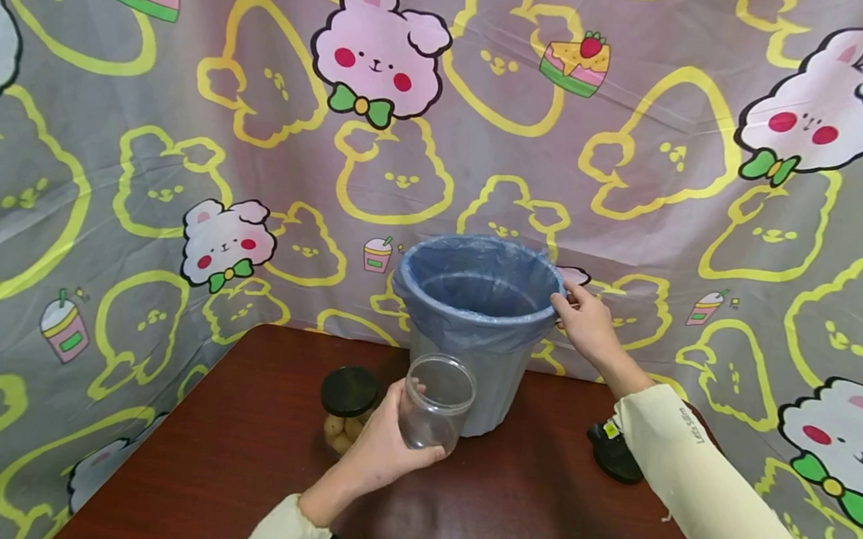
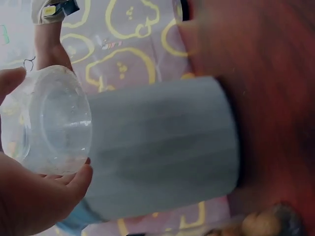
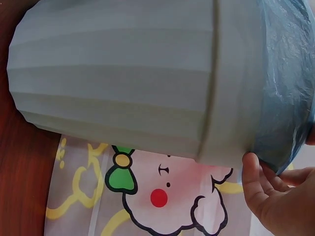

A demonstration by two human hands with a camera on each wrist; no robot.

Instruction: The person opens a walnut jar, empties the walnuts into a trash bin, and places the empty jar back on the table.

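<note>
My left hand point(image 1: 377, 454) grips a clear plastic jar point(image 1: 437, 403) round its side, fingers behind and thumb low at the front. No lid is on the jar, and it is held up before a grey trash can point(image 1: 480, 381). In the left wrist view the jar's round end point(image 2: 61, 120) overlaps the can's ribbed wall. A blue trash bag point(image 1: 458, 321) lines the can and folds over its rim. My right hand point(image 1: 586, 322) pinches the bag-covered rim on the right side, with fingers point(image 3: 253, 179) beneath the bag's edge in the right wrist view.
Left of the clear jar stands a jar with a black lid point(image 1: 349, 391), holding several brownish-yellow round pieces point(image 1: 341, 434). A dark round object point(image 1: 617, 458) lies at the right, partly behind my right sleeve. The dark red-brown table point(image 1: 223, 455) meets a patterned cloth point(image 1: 408, 168) at the back.
</note>
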